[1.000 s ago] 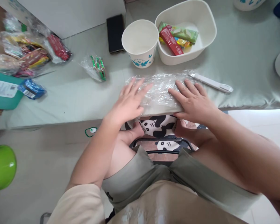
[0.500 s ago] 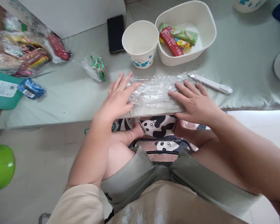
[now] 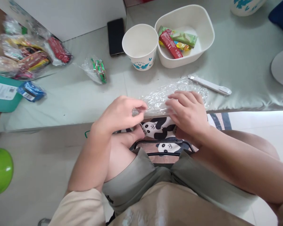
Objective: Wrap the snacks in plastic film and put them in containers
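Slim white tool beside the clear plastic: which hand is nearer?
Right. The right hand is at the clear plastic, just on the person's side of the slim white tool; the left hand is well to the tool's left, at the plastic's left end.

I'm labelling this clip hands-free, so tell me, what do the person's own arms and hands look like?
The left hand and right hand wear no gloves, and no watch or bracelet shows. Both forearms are bare. A plain beige sleeve covers the left upper arm, ending near the elbow.
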The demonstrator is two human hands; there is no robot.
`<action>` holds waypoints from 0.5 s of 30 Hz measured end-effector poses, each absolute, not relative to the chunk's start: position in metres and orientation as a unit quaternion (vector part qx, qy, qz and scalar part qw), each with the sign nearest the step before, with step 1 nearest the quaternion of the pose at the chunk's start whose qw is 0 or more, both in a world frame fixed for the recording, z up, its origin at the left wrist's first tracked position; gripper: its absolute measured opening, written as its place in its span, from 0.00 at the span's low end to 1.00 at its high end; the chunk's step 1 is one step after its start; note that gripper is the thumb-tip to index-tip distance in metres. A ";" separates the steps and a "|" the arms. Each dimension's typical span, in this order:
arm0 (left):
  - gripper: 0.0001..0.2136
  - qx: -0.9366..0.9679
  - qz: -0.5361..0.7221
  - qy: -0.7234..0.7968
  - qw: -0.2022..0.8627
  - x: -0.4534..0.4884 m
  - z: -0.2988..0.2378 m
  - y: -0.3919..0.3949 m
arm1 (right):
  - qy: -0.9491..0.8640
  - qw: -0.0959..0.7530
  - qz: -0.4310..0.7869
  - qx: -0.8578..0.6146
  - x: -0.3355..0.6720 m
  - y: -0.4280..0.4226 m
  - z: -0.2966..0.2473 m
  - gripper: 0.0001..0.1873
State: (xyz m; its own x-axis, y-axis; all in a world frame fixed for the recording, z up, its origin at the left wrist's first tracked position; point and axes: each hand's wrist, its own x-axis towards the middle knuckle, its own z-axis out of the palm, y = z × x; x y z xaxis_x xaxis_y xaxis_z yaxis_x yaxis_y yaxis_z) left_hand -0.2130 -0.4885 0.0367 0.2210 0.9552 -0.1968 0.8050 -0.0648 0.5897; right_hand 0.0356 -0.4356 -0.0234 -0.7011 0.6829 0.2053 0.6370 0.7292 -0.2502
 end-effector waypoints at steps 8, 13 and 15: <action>0.17 0.566 0.223 0.656 0.446 -0.237 0.017 -0.471 | -0.898 0.225 0.305 -0.224 0.045 -0.419 -0.027 0.07; 0.40 0.585 0.137 0.592 0.537 -0.231 0.009 -0.477 | -0.801 0.273 0.496 -0.194 0.050 -0.414 -0.021 0.08; 0.46 0.599 0.135 0.556 0.561 -0.219 0.007 -0.480 | -0.769 0.286 0.535 -0.202 0.051 -0.414 -0.021 0.11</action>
